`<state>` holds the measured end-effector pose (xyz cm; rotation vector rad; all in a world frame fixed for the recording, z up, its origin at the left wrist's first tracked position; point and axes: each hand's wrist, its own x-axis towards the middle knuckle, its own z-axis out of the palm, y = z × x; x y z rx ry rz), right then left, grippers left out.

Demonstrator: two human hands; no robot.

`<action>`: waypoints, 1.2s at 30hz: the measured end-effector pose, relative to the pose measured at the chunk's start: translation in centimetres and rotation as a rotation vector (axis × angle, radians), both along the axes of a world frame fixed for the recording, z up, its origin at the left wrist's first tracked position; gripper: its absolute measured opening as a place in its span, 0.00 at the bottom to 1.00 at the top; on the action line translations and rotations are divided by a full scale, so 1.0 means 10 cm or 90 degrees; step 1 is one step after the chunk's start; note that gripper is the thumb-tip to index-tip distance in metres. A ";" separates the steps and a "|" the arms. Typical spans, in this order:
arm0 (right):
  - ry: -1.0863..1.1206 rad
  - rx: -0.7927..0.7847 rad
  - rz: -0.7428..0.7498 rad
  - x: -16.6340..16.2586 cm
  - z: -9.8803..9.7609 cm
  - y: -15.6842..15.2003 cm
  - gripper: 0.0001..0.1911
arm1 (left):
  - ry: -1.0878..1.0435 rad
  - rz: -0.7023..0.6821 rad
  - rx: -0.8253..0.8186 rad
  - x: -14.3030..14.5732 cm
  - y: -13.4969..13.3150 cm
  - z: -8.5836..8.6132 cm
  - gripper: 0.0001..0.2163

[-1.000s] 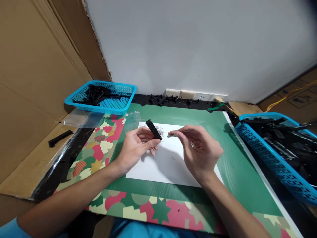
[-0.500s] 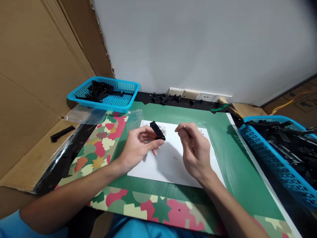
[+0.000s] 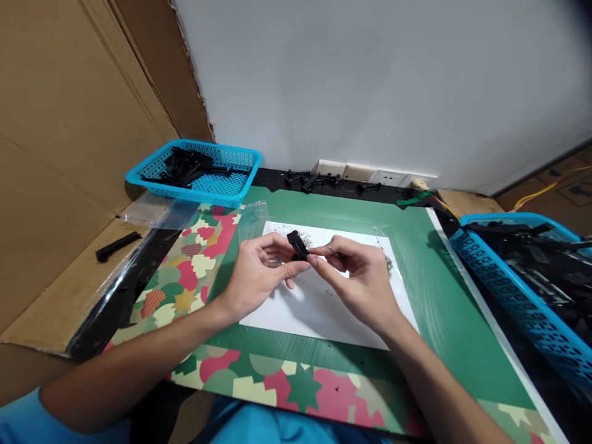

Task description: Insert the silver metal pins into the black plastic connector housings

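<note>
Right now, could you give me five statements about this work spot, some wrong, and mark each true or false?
1. The left hand holds a small black part. True.
2. Nothing else is near that part. False: fingertips of the right hand are at its end.
3. A white sheet lies beneath both hands. True.
4. Red baskets flank the table. False: the left basket and right basket are blue.
5. Loose black pieces lie near the wall sockets. True.
</note>
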<state>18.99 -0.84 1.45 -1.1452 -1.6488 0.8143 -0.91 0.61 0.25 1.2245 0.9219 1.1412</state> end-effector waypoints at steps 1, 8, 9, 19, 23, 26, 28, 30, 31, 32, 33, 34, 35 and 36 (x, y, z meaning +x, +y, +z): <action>0.008 -0.017 0.001 0.00 -0.01 0.00 0.08 | 0.001 0.004 0.004 0.00 0.00 0.00 0.17; 0.081 -0.090 -0.014 -0.02 0.00 0.04 0.12 | 0.001 0.025 0.017 0.00 0.00 -0.04 0.17; 0.084 -0.097 -0.009 -0.03 0.01 0.05 0.12 | 0.001 0.027 0.017 -0.01 0.00 -0.04 0.17; -0.075 -0.046 0.026 -0.05 0.02 -0.04 0.14 | -0.003 0.025 0.020 0.00 -0.02 -0.05 0.17; -0.145 0.016 0.053 -0.08 0.01 -0.06 0.10 | -0.001 0.027 0.013 0.02 -0.03 -0.05 0.17; -0.158 0.013 0.062 -0.07 0.01 -0.05 0.09 | 0.007 0.024 0.011 0.02 -0.03 -0.05 0.17; -0.143 -0.019 0.071 -0.05 0.02 -0.03 0.09 | 0.010 0.017 0.010 0.02 -0.02 -0.06 0.16; -0.112 -0.066 0.092 -0.02 0.03 -0.01 0.10 | 0.010 0.010 0.008 0.01 -0.02 -0.08 0.16; -0.094 -0.090 0.108 -0.01 0.05 0.00 0.11 | 0.010 0.007 0.006 0.01 -0.01 -0.08 0.16; -0.075 -0.112 0.126 0.01 0.06 0.02 0.13 | 0.011 0.007 0.005 0.01 -0.01 -0.09 0.17; -0.059 -0.130 0.144 0.03 0.07 0.03 0.14 | 0.014 0.006 0.005 0.01 -0.01 -0.09 0.17; -0.045 -0.146 0.158 0.04 0.09 0.04 0.16 | 0.018 0.006 0.006 0.02 -0.01 -0.09 0.17; -0.035 -0.159 0.167 0.05 0.10 0.05 0.16 | 0.023 0.006 0.008 0.02 -0.02 -0.08 0.17; -0.029 -0.169 0.172 0.06 0.10 0.06 0.17 | 0.027 0.007 0.011 0.02 -0.02 -0.08 0.17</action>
